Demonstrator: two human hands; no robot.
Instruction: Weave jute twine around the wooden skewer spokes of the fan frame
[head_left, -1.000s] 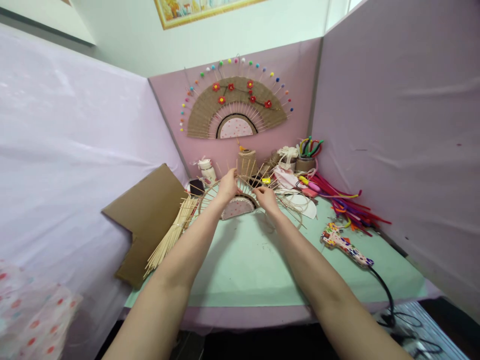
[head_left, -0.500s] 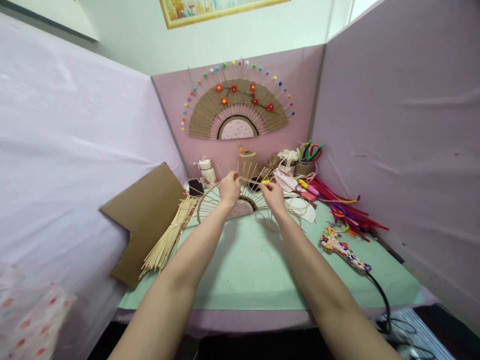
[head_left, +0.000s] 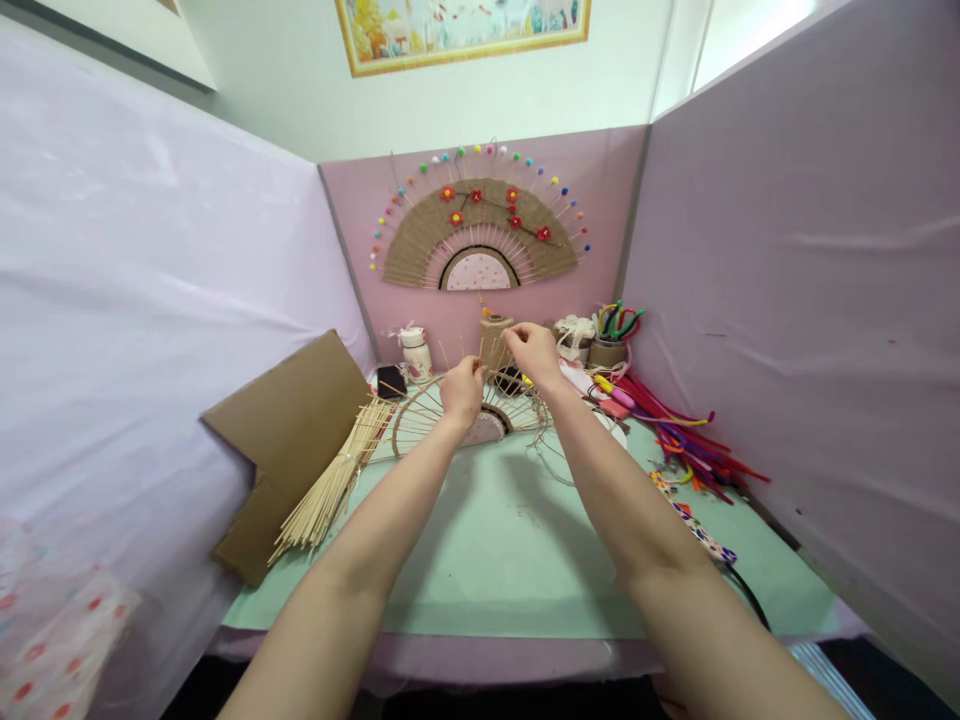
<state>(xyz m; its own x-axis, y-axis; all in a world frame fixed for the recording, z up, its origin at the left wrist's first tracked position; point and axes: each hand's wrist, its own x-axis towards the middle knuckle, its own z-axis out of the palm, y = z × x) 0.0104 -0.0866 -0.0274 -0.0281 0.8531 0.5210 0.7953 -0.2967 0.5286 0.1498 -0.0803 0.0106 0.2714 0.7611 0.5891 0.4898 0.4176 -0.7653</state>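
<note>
A half-made fan (head_left: pixel 486 428) of thin sticks spreads from a pink half-disc with a dark rim, upright or leaning at the table's far side. Twine is woven across its sticks in an arc. My left hand (head_left: pixel 463 392) is closed in a pinch on the fan's upper sticks, at the woven arc. Higher and to the right, my right hand (head_left: pixel 535 352) pinches twine, though the strand at the fingertips is very thin. Loose twine (head_left: pixel 551 462) curls on the table below that hand. Behind the hands stands a spool of twine (head_left: pixel 494 335).
A bundle of sticks (head_left: pixel 330 490) and brown cardboard (head_left: pixel 296 430) lie left. To the right are pipe cleaners (head_left: pixel 709 450), a patterned glue gun (head_left: pixel 705 530) partly behind my forearm, and a pot of scissors (head_left: pixel 609 350). A finished fan (head_left: pixel 480 210) hangs on the back panel.
My right hand has risen and moved slightly left, away from the fan's right side. My left hand stays at the sticks, a little lower. The view has tilted up slightly.
</note>
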